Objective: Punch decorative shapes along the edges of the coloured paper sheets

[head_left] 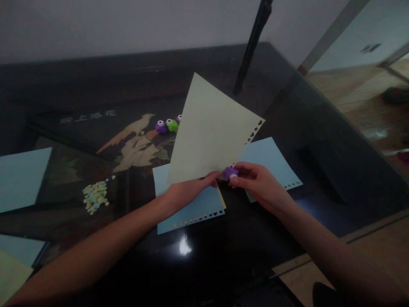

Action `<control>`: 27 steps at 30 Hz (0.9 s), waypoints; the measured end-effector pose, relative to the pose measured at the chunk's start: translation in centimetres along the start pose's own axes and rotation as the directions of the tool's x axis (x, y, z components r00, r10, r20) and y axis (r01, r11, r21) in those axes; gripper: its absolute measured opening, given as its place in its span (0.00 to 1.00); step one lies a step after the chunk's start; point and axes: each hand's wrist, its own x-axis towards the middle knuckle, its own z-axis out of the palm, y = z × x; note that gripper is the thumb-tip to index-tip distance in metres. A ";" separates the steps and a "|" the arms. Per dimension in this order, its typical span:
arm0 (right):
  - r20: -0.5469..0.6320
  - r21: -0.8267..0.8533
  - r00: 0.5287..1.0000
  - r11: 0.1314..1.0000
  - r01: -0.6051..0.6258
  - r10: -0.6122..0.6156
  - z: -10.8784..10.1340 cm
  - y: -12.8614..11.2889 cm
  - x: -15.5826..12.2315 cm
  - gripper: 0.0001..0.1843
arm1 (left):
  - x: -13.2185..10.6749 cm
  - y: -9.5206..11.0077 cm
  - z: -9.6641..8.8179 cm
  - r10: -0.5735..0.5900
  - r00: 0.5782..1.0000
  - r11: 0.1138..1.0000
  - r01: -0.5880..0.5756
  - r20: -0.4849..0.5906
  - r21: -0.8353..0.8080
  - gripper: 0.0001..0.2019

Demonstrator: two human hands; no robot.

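Note:
My left hand (187,194) pinches the lower edge of a pale yellow paper sheet (209,132) and holds it tilted up above the table. A row of small cut-out shapes runs along the sheet's right edge. My right hand (257,183) is closed around a small purple paper punch (230,172) set against the sheet's bottom corner. Beneath my hands lie two light blue sheets, one (191,209) with a punched lower border, the other (275,160) at the right.
Purple (160,126) and green (172,124) punches stand on the dark glossy table (207,256) beside a painted bird design. A heap of paper cut-outs (95,196) lies left of centre. More blue sheets (22,177) rest at the left. A black pole (251,47) rises behind.

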 end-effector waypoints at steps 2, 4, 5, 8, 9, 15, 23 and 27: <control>-0.001 -0.014 1.000 1.000 0.007 -0.007 0.0 0.1 0.0 0.13 | 0.0 -0.1 0.0 0.006 1.000 1.000 -0.006 -0.011 0.007 0.17; 0.007 -0.027 1.000 1.000 0.013 -0.013 0.0 0.1 0.0 0.11 | 0.0 -0.1 0.0 0.005 1.000 1.000 -0.005 -0.019 0.010 0.17; 0.010 -0.033 1.000 0.999 0.015 -0.015 0.0 0.1 0.0 0.11 | 0.0 0.0 0.0 0.000 1.000 1.000 0.000 -0.015 0.009 0.17; 0.007 -0.058 1.000 0.998 0.023 -0.022 0.0 0.1 0.0 0.10 | -0.1 0.0 0.0 -0.012 1.000 1.000 0.012 -0.011 0.003 0.18; 0.004 -0.064 1.000 0.998 0.026 -0.025 0.0 0.1 0.0 0.10 | -0.1 0.0 0.0 -0.009 1.000 1.000 0.009 -0.014 0.000 0.18; 0.007 -0.069 0.999 0.997 0.033 -0.033 0.0 0.1 0.1 0.12 | 0.0 0.1 0.1 -0.015 1.000 1.000 0.015 -0.008 0.005 0.19; 0.016 -0.112 0.999 0.993 0.046 -0.045 0.0 -0.2 -0.1 0.10 | -0.2 0.3 0.1 -0.023 1.000 0.999 0.023 0.000 -0.037 0.19; 0.018 -0.132 0.998 0.990 0.057 -0.055 0.0 -0.3 -0.2 0.11 | 0.0 0.3 0.1 -0.059 0.997 0.998 0.061 0.039 -0.035 0.19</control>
